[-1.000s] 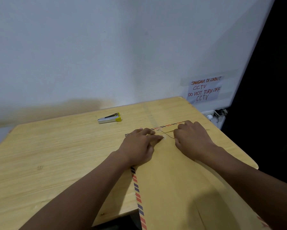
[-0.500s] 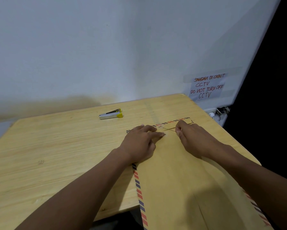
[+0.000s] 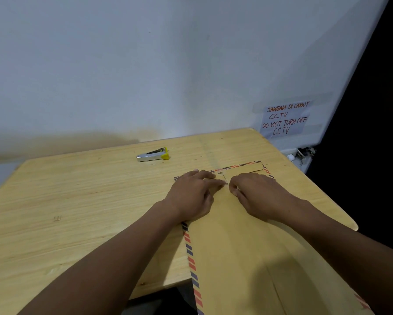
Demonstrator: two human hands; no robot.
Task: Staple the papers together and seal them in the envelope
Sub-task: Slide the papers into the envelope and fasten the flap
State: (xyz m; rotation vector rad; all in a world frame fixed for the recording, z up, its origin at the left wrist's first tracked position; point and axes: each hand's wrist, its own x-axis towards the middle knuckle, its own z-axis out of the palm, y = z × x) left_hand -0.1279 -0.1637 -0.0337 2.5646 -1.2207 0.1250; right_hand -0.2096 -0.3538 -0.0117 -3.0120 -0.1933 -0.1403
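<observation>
A large brown envelope (image 3: 231, 246) with a red-and-blue striped border lies on the wooden table, its flap (image 3: 245, 168) folded down at the far end. My left hand (image 3: 194, 194) presses flat on the envelope beside the two small closure discs. A thin closure string (image 3: 224, 177) runs between the discs. My right hand (image 3: 257, 196) has curled fingers that pinch this string close to the lower disc. No loose papers are visible. A silver stapler (image 3: 153, 155) with a yellow tip lies apart at the back of the table.
The wooden table (image 3: 77, 212) stands against a white wall. A handwritten CCTV notice (image 3: 285, 118) is taped to the wall at the right. A plug and cables (image 3: 301, 153) sit past the table's far right corner. The envelope overhangs the table's near edge.
My right hand moved up toward the flap with the string, then came back down near the lower disc. My left hand stayed pressed on the envelope. The stapler has not moved.
</observation>
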